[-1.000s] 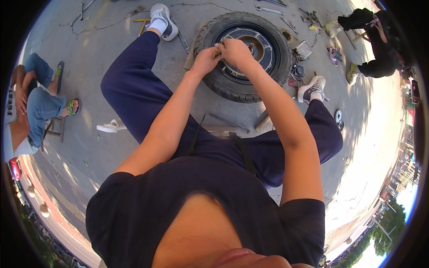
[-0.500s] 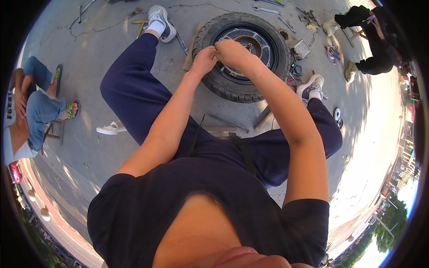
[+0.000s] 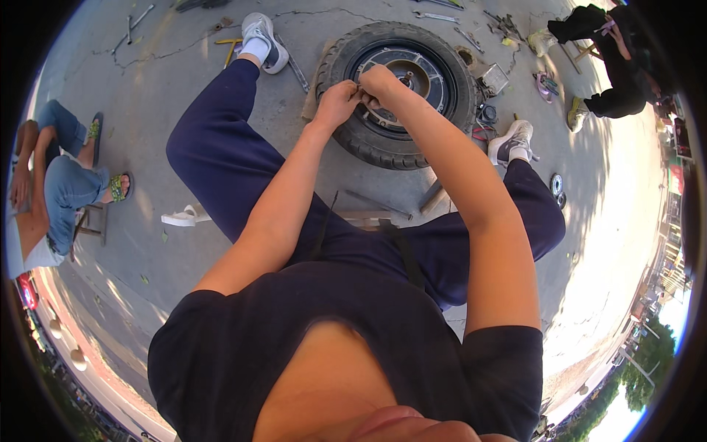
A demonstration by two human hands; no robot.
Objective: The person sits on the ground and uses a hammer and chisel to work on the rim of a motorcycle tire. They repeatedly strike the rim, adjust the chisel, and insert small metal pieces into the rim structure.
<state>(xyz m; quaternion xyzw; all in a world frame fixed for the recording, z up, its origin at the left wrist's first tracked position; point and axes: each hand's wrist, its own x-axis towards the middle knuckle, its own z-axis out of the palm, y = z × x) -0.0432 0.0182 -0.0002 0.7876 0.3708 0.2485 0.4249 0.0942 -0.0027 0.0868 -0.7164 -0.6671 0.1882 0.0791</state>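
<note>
A black wheel tyre (image 3: pixel 390 153) with a metal hub (image 3: pixel 436 77) lies flat on the ground between my feet. Above the left side of its rim, my left hand (image 3: pixel 339 104) and my right hand (image 3: pixel 380 82) meet with fingers closed together. Something small and dark seems to be pinched between the fingertips, but its kind cannot be made out. The back of my right hand hides most of its own fingers and part of the hub. Both forearms reach forward between my spread knees.
A yellow-handled tool (image 3: pixel 230 48) and a long metal bar (image 3: pixel 294 70) lie beside my left shoe. Wrenches (image 3: pixel 436 16) are past the tyre; a metal box-shaped thing (image 3: pixel 493 79) stands right. Seated people flank me: one in jeans (image 3: pixel 70 180) left, one in black (image 3: pixel 589 29) far right.
My right hand has shifted slightly right and turned, showing more of its curled fingers. My left hand stays almost in place. The seated person at left has moved an arm.
</note>
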